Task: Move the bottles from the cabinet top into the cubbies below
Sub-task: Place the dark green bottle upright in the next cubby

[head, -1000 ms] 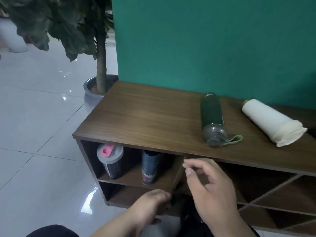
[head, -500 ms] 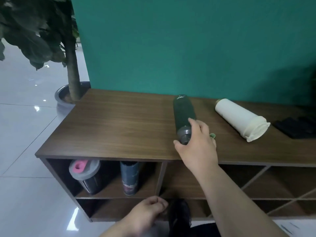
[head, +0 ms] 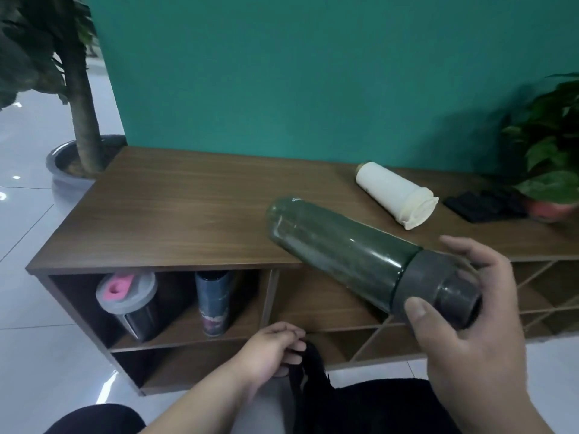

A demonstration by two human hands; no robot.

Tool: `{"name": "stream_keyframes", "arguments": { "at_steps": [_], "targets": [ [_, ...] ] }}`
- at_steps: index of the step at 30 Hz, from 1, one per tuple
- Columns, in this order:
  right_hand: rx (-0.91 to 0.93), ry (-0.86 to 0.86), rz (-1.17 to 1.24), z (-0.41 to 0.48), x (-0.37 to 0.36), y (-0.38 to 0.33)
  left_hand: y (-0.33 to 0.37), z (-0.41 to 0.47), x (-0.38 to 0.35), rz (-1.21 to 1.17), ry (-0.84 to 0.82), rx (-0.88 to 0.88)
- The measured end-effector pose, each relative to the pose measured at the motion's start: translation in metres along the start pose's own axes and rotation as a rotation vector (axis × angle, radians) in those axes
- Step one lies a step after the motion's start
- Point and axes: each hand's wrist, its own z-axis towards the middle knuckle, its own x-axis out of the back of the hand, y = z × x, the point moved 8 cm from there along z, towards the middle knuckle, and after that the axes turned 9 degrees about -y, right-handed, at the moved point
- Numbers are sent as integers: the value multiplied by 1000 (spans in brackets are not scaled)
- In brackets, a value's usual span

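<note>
My right hand (head: 466, 327) grips the grey cap end of a dark green bottle (head: 338, 249), held tilted in the air in front of the cabinet, base pointing up-left. A cream bottle (head: 394, 192) lies on its side on the wooden cabinet top (head: 175, 211). In the upper left cubby (head: 247, 324) stand a grey-lidded shaker with a pink flap (head: 128, 296) and a dark blue bottle (head: 214, 299). My left hand (head: 272, 349) rests low by my knee, fingers curled on a black strap (head: 308, 361).
A green wall backs the cabinet. A potted tree (head: 78, 120) stands on the floor at the left end. At the right end sit a leafy plant in a red pot (head: 551, 170) and a black object (head: 482, 205). Diagonal-slatted cubbies (head: 545, 305) fill the right side.
My right hand reached from the cubby front to the green bottle, took hold of its cap end, and lifted it off the cabinet top toward me. The left hand stayed low.
</note>
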Motion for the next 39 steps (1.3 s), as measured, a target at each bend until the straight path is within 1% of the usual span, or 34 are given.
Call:
{"name": "stream_keyframes", "arguments": {
  "at_steps": [2, 4, 7, 10, 13, 16, 18, 21, 26, 30, 35, 37, 39],
  "targets": [
    [49, 11, -43, -14, 13, 2, -8, -3, -3, 6, 7, 17],
    [13, 11, -115, -23, 20, 14, -18, -7, 0, 27, 36, 44],
    [-156, -74, -194, -23, 11, 49, -29, -14, 6, 11, 61, 54],
    [-356, -218, -266, -14, -20, 92, -30, -14, 0, -11, 81, 49],
    [-436, -308, -349, -2, -52, 124, -23, -3, -12, -52, 57, -84],
    [-451, -332, -397, 15, -78, 150, -8, 4, -20, 62, 52, -220],
    [-431, -329, -455, 27, -92, 161, 1, 12, -24, 70, 51, -257],
    [-414, -339, -520, 44, -110, 178, 10, 28, -21, 48, 90, -282],
    [-445, -372, -483, 58, -132, 205, 9, 53, -19, 12, 109, -289],
    [-410, -357, -484, 64, -143, 212, 5, 66, -19, 27, 84, -307],
    [-394, -360, -465, 68, -155, 213, 8, 74, -10, 145, 135, -333],
    [-414, -373, -398, 65, -158, 214, 11, 75, -6, 164, 156, -368],
    [-453, -394, -252, 63, -158, 219, 9, 79, -2, 168, 176, -371]
  ]
}}
